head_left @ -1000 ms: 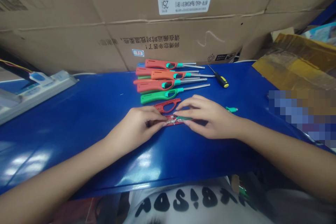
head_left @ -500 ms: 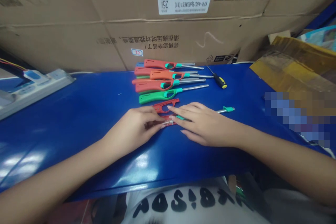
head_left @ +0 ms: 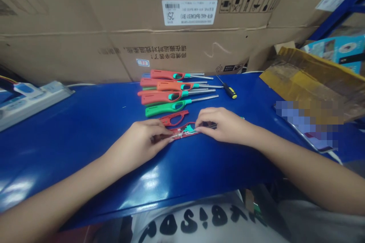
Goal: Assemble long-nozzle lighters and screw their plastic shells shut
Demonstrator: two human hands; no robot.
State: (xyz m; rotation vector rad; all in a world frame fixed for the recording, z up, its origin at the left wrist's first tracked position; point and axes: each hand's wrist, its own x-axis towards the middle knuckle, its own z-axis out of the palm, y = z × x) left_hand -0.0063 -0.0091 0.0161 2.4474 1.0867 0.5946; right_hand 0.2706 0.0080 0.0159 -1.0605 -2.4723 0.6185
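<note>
An opened red lighter half (head_left: 186, 135) lies on the blue table, its inner parts and a teal trigger (head_left: 188, 128) exposed. My left hand (head_left: 149, 136) is closed on the handle end of this lighter, thumb and fingers pinching its edge. At the other end, my right hand (head_left: 219, 125) pinches near the trigger and the start of the metal tube, most of which the hand hides. The loose red cover half (head_left: 175, 118) rests just beyond, close to my left fingers. Farther back lies a pile of assembled lighters, including a green lighter (head_left: 162, 108) and an orange lighter (head_left: 171, 86).
A black and yellow screwdriver (head_left: 230, 90) lies right of the pile. A power strip (head_left: 34, 100) is at the left. A large cardboard box (head_left: 94, 53) stands behind the table. At right are a taped yellow-brown carton (head_left: 308, 79) and a phone (head_left: 310, 129).
My right hand has gone from lying spread over the lighter to pinching near its tube, uncovering the teal trigger. My left hand keeps its grip. The whole view has shifted slightly.
</note>
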